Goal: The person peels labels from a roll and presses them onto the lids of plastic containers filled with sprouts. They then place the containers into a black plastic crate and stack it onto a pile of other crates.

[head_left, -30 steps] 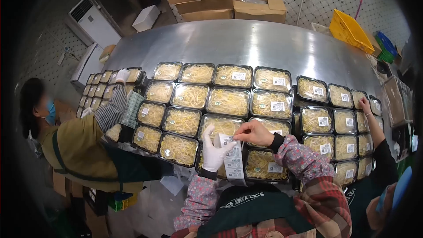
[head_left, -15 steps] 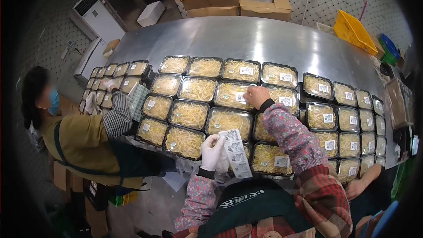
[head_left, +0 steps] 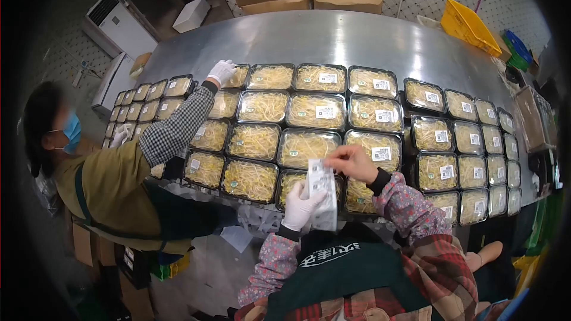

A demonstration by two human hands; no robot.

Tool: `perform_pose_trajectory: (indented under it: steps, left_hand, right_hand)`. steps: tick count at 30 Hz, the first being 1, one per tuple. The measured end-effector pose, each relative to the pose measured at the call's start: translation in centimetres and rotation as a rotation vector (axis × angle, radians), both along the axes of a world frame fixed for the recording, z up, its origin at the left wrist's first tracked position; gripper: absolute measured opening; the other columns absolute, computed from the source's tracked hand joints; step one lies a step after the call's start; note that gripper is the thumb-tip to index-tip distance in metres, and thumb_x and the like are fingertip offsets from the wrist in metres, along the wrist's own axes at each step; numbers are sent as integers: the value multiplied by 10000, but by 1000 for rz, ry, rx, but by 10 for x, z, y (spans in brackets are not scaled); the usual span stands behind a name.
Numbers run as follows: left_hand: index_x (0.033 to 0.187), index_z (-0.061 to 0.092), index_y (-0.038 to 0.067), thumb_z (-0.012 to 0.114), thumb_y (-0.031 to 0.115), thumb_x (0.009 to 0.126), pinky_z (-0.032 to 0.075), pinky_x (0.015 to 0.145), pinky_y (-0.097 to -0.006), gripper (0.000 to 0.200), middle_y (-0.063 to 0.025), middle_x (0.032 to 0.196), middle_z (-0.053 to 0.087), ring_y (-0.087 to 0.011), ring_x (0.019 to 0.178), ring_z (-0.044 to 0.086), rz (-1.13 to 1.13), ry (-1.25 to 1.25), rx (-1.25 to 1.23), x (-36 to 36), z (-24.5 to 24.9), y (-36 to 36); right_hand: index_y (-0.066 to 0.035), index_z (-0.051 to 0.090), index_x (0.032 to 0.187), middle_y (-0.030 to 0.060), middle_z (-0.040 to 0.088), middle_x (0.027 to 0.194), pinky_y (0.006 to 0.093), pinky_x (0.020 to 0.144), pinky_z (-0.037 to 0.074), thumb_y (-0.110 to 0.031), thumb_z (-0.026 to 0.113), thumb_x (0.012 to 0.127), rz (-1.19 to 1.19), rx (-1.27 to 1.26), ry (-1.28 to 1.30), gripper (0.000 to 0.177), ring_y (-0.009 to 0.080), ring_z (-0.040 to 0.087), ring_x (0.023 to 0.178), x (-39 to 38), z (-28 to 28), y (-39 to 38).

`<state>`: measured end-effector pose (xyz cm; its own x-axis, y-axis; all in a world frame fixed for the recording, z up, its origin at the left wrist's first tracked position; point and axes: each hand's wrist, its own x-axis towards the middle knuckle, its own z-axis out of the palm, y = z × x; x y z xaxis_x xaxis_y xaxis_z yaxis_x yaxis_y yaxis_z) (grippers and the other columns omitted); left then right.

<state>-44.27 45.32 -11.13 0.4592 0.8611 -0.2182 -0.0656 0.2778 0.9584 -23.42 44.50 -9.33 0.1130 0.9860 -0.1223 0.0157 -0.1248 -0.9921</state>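
Left hand (head_left: 302, 205): grip closed on the label strip (head_left: 322, 193), lower centre
Right hand (head_left: 352, 164): grip narrow, fingertips at the strip's upper end
Counter (head_left: 285, 32): bore sprout trays (head_left: 253, 141) around both hands

The gloved left hand (head_left: 302, 205) is curled closed; the bare right hand (head_left: 357, 164) pinches beside it, 2 forearms (head_left: 413, 206) angled inward.

Past the far edge of the metal table (head_left: 369, 32) are open cardboard boxes (head_left: 348, 1) and 1 white box (head_left: 191, 15). At the right, 1 yellow crate (head_left: 468, 28) sits near 1 blue round item (head_left: 518, 45).
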Motion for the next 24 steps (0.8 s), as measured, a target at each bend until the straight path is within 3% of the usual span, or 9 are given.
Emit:
perform_pose_trajectory:
  steps: [2, 7, 10, 14, 15, 19, 20, 22, 24]
  left_hand:
    - [1003, 606, -31, 712, 82, 815, 508, 743, -245, 244, -56, 955, 660, -101, 836, 622, -104, 32, -85, -15, -7, -4]
    - [1079, 596, -54, 664, 6, 828, 516, 784, -257, 267, -80, 1023, 659, -119, 878, 631, -5, -55, -151, -62, 1, -6]
    - [1082, 596, -52, 650, -5, 834, 518, 792, -262, 258, -80, 1027, 657, -122, 883, 631, 48, -116, -152, -79, 9, -9]
    - [1088, 600, -41, 663, 7, 833, 514, 782, -256, 267, -78, 1029, 656, -111, 885, 625, 65, -67, -83, -94, 3, -12]
    - [1065, 614, -38, 673, 19, 831, 512, 778, -252, 247, -75, 1028, 657, -104, 882, 623, 67, -79, -80, -94, 1, -13]
    - [1020, 642, -35, 689, 45, 829, 504, 759, -234, 212, -71, 1039, 652, -90, 880, 617, -44, 3, -123, -88, -2, -22]
    - [1042, 634, -36, 691, 49, 828, 502, 755, -231, 237, -72, 1045, 649, -89, 885, 614, -90, 136, 95, -87, -8, -23]
    - [1086, 619, -40, 695, 55, 826, 497, 746, -225, 287, -73, 1057, 642, -87, 896, 609, -177, 395, 534, -80, -7, -25]
    - [1217, 534, -36, 663, 20, 841, 497, 754, -222, 401, -87, 1051, 636, -98, 890, 610, -102, 354, 664, -59, 19, -35]
  right_hand:
    - [36, 698, 836, 64, 665, 667, 240, 561, 475, -175, 703, 807, -162, 16, -175, 212, 74, 591, 592, 11, -24, 18]
    - [-34, 712, 822, 128, 669, 693, 339, 586, 504, -228, 691, 782, -57, 65, -532, 199, 222, 638, 586, 3, -55, 47]
    - [-64, 694, 795, 158, 656, 723, 400, 617, 505, -262, 674, 773, -58, 162, -965, 200, 316, 640, 653, -7, -52, 49]
    - [-40, 598, 980, 147, 649, 719, 432, 607, 487, -285, 677, 761, -163, 126, -1166, 339, 336, 630, 671, 4, -32, 40]
    - [-33, 557, 1032, 142, 649, 716, 431, 597, 483, -305, 664, 794, -188, 161, -1135, 377, 332, 629, 653, 4, -31, 34]
    - [-16, 630, 1060, 52, 651, 692, 276, 586, 477, -303, 709, 821, 211, 28, -183, 382, 113, 597, 618, -39, 0, -21]
    - [-12, 652, 1044, 30, 648, 691, 250, 590, 472, -276, 730, 813, 316, 22, -2, 359, 75, 575, 625, -53, 7, -39]
    - [-2, 682, 960, 14, 647, 705, 228, 580, 464, -196, 735, 812, 262, -15, -137, 249, 57, 558, 624, -63, 5, -65]
    - [6, 695, 883, 19, 654, 720, 208, 569, 453, -140, 727, 815, 180, -140, 80, 165, 50, 560, 627, -68, -4, -81]
